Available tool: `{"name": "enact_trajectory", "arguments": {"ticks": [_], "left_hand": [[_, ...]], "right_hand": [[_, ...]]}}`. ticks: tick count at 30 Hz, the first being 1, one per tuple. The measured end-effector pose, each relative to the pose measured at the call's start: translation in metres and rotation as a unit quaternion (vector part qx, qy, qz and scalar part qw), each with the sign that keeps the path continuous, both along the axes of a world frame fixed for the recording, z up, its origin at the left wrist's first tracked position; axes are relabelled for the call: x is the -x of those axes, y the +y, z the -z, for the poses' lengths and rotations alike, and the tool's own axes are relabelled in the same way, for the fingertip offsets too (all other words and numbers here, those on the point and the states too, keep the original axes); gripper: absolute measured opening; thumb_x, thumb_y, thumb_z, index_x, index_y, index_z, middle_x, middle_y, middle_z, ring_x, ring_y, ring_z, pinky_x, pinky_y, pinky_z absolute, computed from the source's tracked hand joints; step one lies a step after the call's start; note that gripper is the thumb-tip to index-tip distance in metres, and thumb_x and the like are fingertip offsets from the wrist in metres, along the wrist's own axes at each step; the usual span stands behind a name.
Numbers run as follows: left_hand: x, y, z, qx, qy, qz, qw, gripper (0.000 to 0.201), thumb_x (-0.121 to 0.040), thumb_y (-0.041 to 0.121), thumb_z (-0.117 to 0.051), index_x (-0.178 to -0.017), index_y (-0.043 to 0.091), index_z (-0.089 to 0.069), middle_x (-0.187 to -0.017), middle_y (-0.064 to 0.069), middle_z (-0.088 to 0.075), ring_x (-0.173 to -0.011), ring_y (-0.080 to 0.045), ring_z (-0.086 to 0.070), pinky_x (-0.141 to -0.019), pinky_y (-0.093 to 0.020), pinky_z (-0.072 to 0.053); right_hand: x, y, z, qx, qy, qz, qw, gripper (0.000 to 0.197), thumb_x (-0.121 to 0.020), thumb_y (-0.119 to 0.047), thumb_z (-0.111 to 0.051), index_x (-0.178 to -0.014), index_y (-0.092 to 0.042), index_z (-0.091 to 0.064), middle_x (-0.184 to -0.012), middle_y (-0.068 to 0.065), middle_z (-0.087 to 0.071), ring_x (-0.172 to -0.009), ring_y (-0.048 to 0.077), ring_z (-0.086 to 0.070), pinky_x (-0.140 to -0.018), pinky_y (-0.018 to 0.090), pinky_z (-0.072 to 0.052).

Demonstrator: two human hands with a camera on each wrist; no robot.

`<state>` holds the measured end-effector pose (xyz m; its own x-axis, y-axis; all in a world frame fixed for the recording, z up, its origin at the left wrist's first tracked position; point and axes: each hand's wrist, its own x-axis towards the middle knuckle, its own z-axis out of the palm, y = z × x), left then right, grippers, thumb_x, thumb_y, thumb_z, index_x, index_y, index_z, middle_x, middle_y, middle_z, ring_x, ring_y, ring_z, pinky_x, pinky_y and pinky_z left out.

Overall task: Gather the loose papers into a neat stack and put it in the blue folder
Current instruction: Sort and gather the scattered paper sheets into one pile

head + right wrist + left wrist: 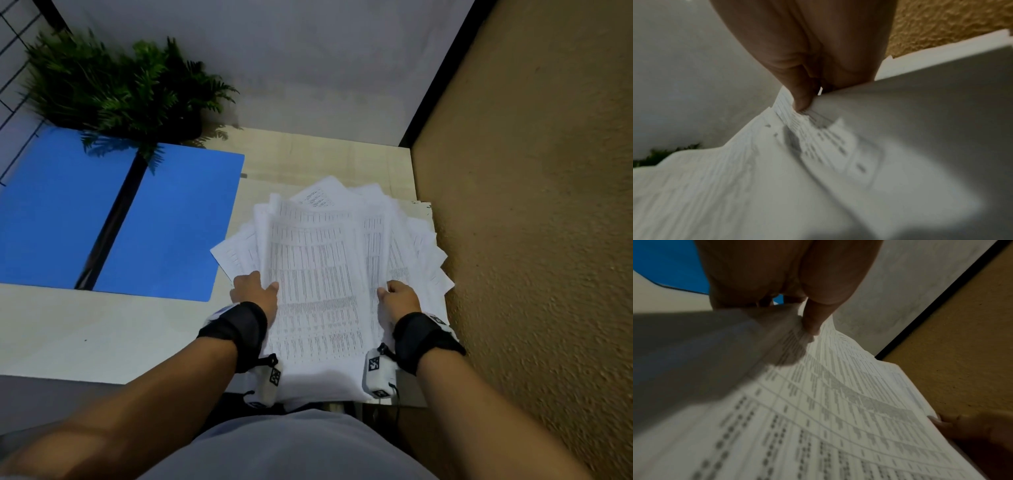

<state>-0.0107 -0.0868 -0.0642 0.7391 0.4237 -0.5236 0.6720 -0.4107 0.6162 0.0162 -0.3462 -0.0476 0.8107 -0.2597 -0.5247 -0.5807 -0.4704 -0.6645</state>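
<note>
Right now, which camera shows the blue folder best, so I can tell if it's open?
The head view: the blue folder lies opened flat on the desk, left of the papers. The left wrist view catches only a blue corner behind the left hand. The right wrist view shows none of it.

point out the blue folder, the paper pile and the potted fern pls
blue folder [178,222], head view, on its right-hand leaf.
paper pile [315,260], head view, on the printed top sheet.
potted fern [113,89], head view, on the middle of the fronds.
</note>
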Motion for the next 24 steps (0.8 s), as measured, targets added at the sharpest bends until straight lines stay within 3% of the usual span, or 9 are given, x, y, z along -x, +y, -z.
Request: {"name": "enact_trajectory", "arguments": {"ticks": [6,8,9,11,12,14,16,20,24], "left_hand": [[0.007,-0.029,-0.012,0.170,0.000,0.004,0.985,0.060,-0.098,0.018,-0.048,-0.149,0.015,-0.018,-0.146,-0.014,-0.040,-0.131,-0.035,-0.044,-0.109,-0.046,-0.039],[0.007,-0.028,-0.008,0.165,0.003,0.035,0.986,0.059,-0.095,0.017,-0.055,-0.147,0.010,-0.028,-0.146,-0.014,-0.044,-0.131,-0.033,-0.046,-0.110,-0.044,-0.039],[0.008,-0.028,-0.008,0.157,-0.002,0.049,0.986,0.057,-0.093,0.017,-0.059,-0.144,0.008,-0.035,-0.144,-0.014,-0.048,-0.129,-0.032,-0.048,-0.109,-0.043,-0.040],[0.009,-0.028,-0.008,0.155,-0.024,0.058,0.986,0.052,-0.089,0.019,-0.066,-0.136,0.008,-0.047,-0.136,-0.012,-0.057,-0.123,-0.030,-0.054,-0.105,-0.043,-0.044],[0.009,-0.029,-0.009,0.154,-0.034,0.067,0.985,0.051,-0.086,0.025,-0.069,-0.132,0.010,-0.051,-0.131,-0.009,-0.060,-0.119,-0.029,-0.057,-0.103,-0.043,-0.047],[0.009,-0.032,-0.015,0.119,-0.038,0.092,0.988,0.048,-0.082,0.042,-0.070,-0.119,0.014,-0.057,-0.120,-0.005,-0.065,-0.107,-0.025,-0.062,-0.095,-0.041,-0.051],[0.003,-0.026,-0.019,0.031,-0.066,0.062,0.995,0.041,-0.082,0.050,-0.064,-0.103,0.016,-0.056,-0.112,-0.006,-0.060,-0.099,-0.026,-0.058,-0.089,-0.041,-0.050],[-0.015,0.009,-0.023,-0.062,-0.023,-0.090,0.994,0.059,-0.087,0.032,-0.064,-0.138,0.013,-0.041,-0.141,-0.015,-0.042,-0.129,-0.037,-0.039,-0.107,-0.048,-0.036],[-0.020,0.022,-0.018,0.067,-0.051,-0.142,0.986,0.049,-0.093,0.003,-0.054,-0.140,0.007,-0.041,-0.132,-0.017,-0.054,-0.123,-0.033,-0.052,-0.103,-0.035,-0.038]], "right_hand": [[0.002,0.009,-0.001,-0.013,0.078,-0.061,0.995,0.037,-0.095,-0.009,-0.046,-0.064,-0.027,-0.055,-0.075,0.001,-0.055,-0.077,0.019,-0.050,-0.080,0.035,-0.045],[0.000,0.007,-0.010,-0.047,0.084,-0.042,0.994,0.027,-0.100,-0.023,-0.043,-0.105,-0.019,-0.069,-0.109,0.012,-0.062,-0.105,0.026,-0.057,-0.098,0.036,-0.043],[0.002,0.006,-0.012,-0.092,0.091,-0.015,0.992,0.046,-0.099,-0.041,-0.043,-0.131,-0.011,-0.055,-0.130,0.010,-0.056,-0.126,0.027,-0.048,-0.111,0.039,-0.033],[0.008,0.002,-0.013,-0.231,0.103,0.042,0.967,0.086,-0.086,-0.064,-0.050,-0.151,-0.016,-0.022,-0.148,0.000,-0.043,-0.142,0.022,-0.031,-0.120,0.049,-0.014],[0.012,0.000,-0.011,-0.273,0.091,0.052,0.956,0.089,-0.083,-0.058,-0.062,-0.151,-0.019,-0.020,-0.146,-0.001,-0.047,-0.141,0.021,-0.034,-0.119,0.053,-0.014],[0.019,-0.001,-0.003,-0.243,0.048,0.065,0.967,0.063,-0.078,-0.023,-0.079,-0.132,-0.010,-0.050,-0.129,0.010,-0.063,-0.123,0.028,-0.056,-0.110,0.052,-0.037],[0.022,-0.002,0.005,-0.149,0.001,0.094,0.984,0.030,-0.082,-0.001,-0.070,-0.110,-0.007,-0.065,-0.114,0.020,-0.067,-0.107,0.036,-0.063,-0.099,0.052,-0.048],[0.023,-0.011,0.011,-0.225,-0.008,0.129,0.966,0.035,-0.089,0.010,-0.053,-0.121,-0.004,-0.060,-0.116,0.019,-0.065,-0.107,0.038,-0.061,-0.102,0.050,-0.045],[0.023,-0.011,0.004,-0.246,0.005,0.084,0.966,0.034,-0.089,0.012,-0.053,-0.120,-0.002,-0.056,-0.115,0.020,-0.063,-0.108,0.037,-0.060,-0.098,0.043,-0.046]]}}
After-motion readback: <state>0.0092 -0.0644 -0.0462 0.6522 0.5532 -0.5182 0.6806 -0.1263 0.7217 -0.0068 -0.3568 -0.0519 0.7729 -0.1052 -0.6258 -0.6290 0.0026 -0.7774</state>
